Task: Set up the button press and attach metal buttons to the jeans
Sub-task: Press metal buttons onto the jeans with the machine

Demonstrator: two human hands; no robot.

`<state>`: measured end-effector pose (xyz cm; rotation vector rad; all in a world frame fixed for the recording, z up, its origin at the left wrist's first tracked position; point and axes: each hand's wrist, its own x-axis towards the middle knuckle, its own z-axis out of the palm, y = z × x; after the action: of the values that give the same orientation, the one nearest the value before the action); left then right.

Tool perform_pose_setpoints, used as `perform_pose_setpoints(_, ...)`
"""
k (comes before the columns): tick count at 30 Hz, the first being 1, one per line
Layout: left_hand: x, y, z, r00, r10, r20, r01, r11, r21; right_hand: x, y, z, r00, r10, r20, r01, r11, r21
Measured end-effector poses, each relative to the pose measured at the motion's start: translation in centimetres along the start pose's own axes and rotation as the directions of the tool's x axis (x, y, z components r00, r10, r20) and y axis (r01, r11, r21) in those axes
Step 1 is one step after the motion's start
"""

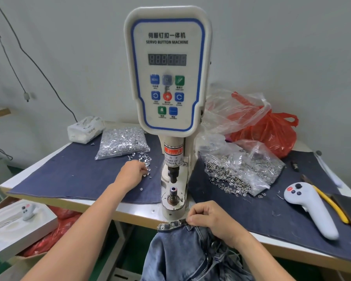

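Observation:
The white servo button machine (167, 67) stands at the table's middle, its lower die post (173, 192) bare under the punch (173, 173). My left hand (133, 172) rests on loose silver tacks (145, 161) spilled from a clear bag of tacks (123, 141), its fingers curled among them; whether it grips one is hidden. My right hand (208, 218) pinches the waistband of the blue jeans (182, 254) just below the die, at the table's front edge. Several metal buttons sit along the waistband (169, 225).
A clear bag of ring-shaped button caps (241, 169) lies right of the machine, a red plastic bag (272, 130) behind it. A white handheld controller (310, 207) and yellow-handled pliers (330, 205) lie far right. A tissue pack (85, 128) sits back left. Dark denim cloth (79, 175) covers the table.

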<state>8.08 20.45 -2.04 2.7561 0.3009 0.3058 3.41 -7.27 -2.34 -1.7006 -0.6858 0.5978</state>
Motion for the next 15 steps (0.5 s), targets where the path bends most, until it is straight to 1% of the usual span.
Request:
perform_pose_setpoints(3,-0.1,-0.1,-0.2,1.000,-0.009,0.011,0.008,1.000,0.023,0.0,-0.1,0.0,1.000,0.002,-0.008,-0.002,1.000,0.003)
perform_pose_setpoints(7,-0.5,-0.5,-0.7,0.999,-0.001,0.032,0.000,1.000,0.005,0.0,0.0,0.0,1.000,0.006,0.002,-0.006,1.000,0.008)
perform_pose_setpoints(9,-0.6,-0.7,-1.1,1.000,0.012,0.014,-0.011,1.000,-0.023,0.0,0.0,0.0,1.000,0.009,-0.006,-0.009,1.000,0.005)
perform_pose_setpoints(11,-0.6,-0.6,-1.2,0.998,0.063,-0.009,-0.063,0.997,-0.041,0.1,0.0,0.0,1.000,0.012,-0.012,-0.012,1.000,-0.001)
perform_pose_setpoints(13,-0.6,-0.3,-1.1,0.990,0.138,0.035,-0.137,0.990,-0.044,0.0,0.0,0.0,1.000,0.011,-0.013,-0.011,1.000,-0.002)
perform_pose_setpoints(15,-0.7,0.0,-0.8,0.982,0.171,0.076,-0.170,0.985,-0.022,0.0,-0.1,0.0,1.000,0.012,-0.007,-0.012,1.000,0.009)
